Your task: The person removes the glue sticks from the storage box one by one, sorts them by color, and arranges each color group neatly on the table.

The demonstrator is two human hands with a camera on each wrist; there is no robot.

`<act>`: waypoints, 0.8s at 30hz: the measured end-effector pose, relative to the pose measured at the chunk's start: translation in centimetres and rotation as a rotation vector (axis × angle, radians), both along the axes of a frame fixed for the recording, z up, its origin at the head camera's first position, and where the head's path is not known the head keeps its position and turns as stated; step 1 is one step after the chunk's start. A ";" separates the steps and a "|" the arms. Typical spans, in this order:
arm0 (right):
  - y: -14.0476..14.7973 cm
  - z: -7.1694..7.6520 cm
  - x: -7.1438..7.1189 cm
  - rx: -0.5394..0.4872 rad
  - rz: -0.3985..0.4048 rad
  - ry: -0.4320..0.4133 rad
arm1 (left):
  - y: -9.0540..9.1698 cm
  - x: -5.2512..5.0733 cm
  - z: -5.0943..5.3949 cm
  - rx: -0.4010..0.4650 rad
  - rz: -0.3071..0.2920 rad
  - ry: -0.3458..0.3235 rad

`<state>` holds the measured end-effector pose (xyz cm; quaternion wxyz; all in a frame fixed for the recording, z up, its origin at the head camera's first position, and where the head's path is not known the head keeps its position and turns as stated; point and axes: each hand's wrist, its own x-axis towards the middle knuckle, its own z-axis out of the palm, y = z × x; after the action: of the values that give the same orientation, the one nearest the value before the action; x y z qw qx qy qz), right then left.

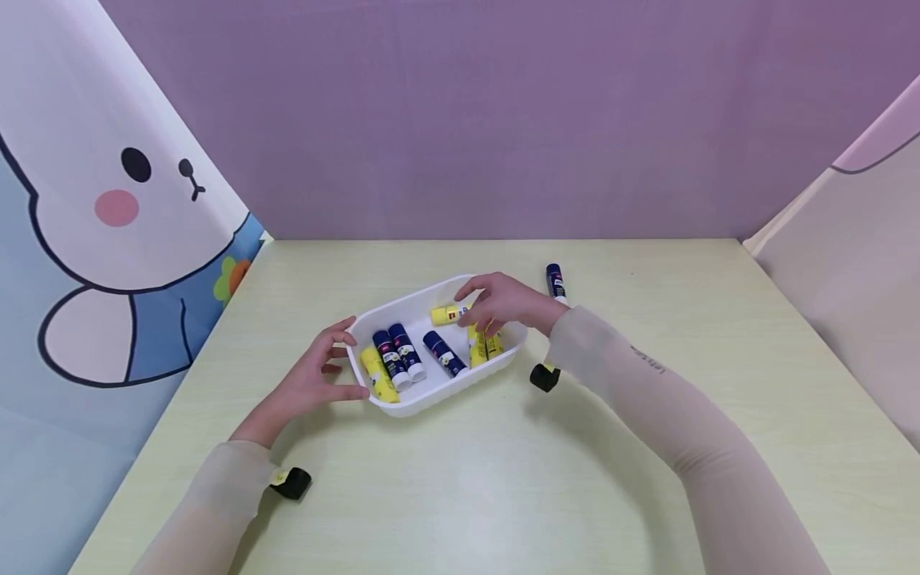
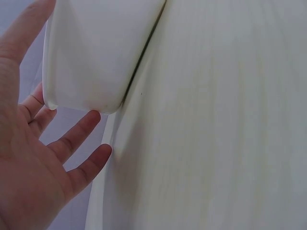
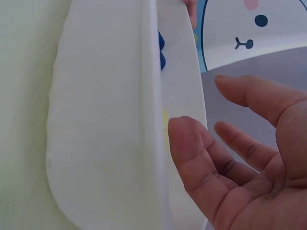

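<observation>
The person's left hand (image 1: 316, 377) has its fingers spread around one end of a white tray (image 1: 424, 405), thumb at the near corner, fingertips touching it. The right hand (image 1: 501, 302) bends its fingers loosely over the other end, thumb and forefinger apart; whether a fingertip touches anything cannot be told. A yellow glue stick (image 1: 443, 315) lies just left of those fingers, two yellow sticks (image 1: 476, 348) below them.

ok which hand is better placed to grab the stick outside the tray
Probably the right hand: it looks empty and nearer that stick. The left hand touches the tray, farther away.
</observation>
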<state>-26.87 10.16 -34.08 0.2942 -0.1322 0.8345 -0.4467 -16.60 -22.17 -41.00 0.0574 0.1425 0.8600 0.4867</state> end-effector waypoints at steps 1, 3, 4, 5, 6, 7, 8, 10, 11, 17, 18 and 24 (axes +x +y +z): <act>-0.1 -0.1 0.1 0.001 0.004 0.001 | 0.0 0.0 0.0 0.000 -0.002 0.001; -0.3 -0.2 0.3 -0.004 0.012 0.000 | 0.0 -0.1 -0.1 -0.001 -0.006 0.005; -0.4 -0.2 0.5 -0.004 0.018 0.002 | 0.0 -0.1 -0.1 -0.003 -0.006 0.005; -0.5 -0.3 0.6 -0.006 0.024 0.002 | 0.0 -0.2 -0.1 -0.003 -0.005 0.005; -0.6 -0.4 0.7 -0.007 0.029 0.000 | 0.0 -0.2 -0.1 -0.003 -0.005 0.004; -0.8 -0.5 0.8 -0.010 0.033 -0.003 | 0.0 -0.2 -0.2 -0.004 -0.006 0.006; -0.9 -0.6 0.9 -0.013 0.036 -0.006 | 0.0 -0.2 -0.1 -0.004 -0.004 0.005; -1.2 -0.9 1.0 -0.019 0.043 -0.016 | 0.0 -0.3 -0.2 -0.004 0.001 0.001; -1.3 -1.0 1.1 -0.023 0.045 -0.021 | 0.0 -0.3 -0.2 -0.004 0.001 0.001; -2.1 -1.6 1.5 -0.016 0.076 -0.009 | -0.1 -0.2 -0.4 -0.006 0.003 0.000; -2.2 -1.6 1.6 -0.012 0.082 -0.002 | -0.1 -0.2 -0.3 -0.006 0.002 0.000; -3.3 -2.0 2.0 0.043 0.120 0.047 | -0.3 -0.1 -0.1 -0.001 -0.011 0.016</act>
<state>-24.86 6.90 -36.07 0.3034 -0.1860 0.8413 -0.4069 -16.69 -22.47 -41.08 0.0533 0.1509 0.8599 0.4847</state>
